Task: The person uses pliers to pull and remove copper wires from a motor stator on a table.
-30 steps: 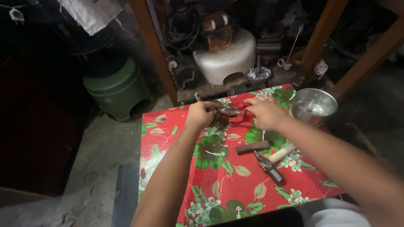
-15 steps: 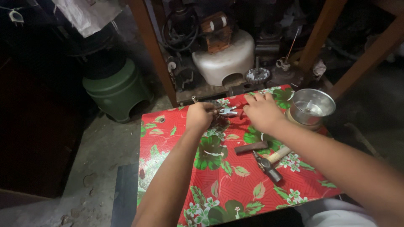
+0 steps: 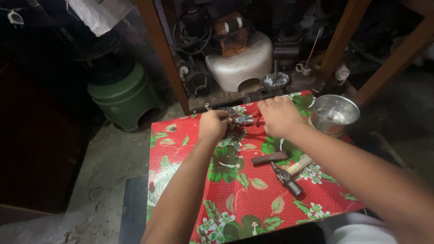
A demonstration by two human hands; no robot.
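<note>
Work is kept at the far edge of the red floral table (image 3: 235, 199), probably because both forearms can be rested on the cloth while the small metal part (image 3: 243, 120) is held between the two hands.

Left hand (image 3: 212, 126): curled shut, fingers wrapped around the near end of the small metal part, which lies on or just above the cloth near the far edge. A short metal stub (image 3: 207, 106) is seen sticking up just beyond the knuckles; whether it belongs to the same part cannot be told.

Right hand (image 3: 278, 116): also closed, knuckles up, fingers bent down over the other end of the part. What is pinched underneath is hidden by the hand itself; a grip on something thin and reddish is suggested, not confirmed. The two hands are set close together, with the part bridging the gap.

Tools are parked within reach on the right forearm side: a hammer (image 3: 289, 174) with a pale wooden handle, head toward the person, and a flat dark bar (image 3: 269, 158) just beside it, neither touched.

A shiny metal pot (image 3: 333, 114) is placed at the right corner of the table, near the right hand, apart from it.

Off the table: a green plastic stool (image 3: 120, 97) on the floor to the left, and a white stool (image 3: 242, 61) carrying a motor-like unit (image 3: 231, 28) beyond the far edge.
</note>
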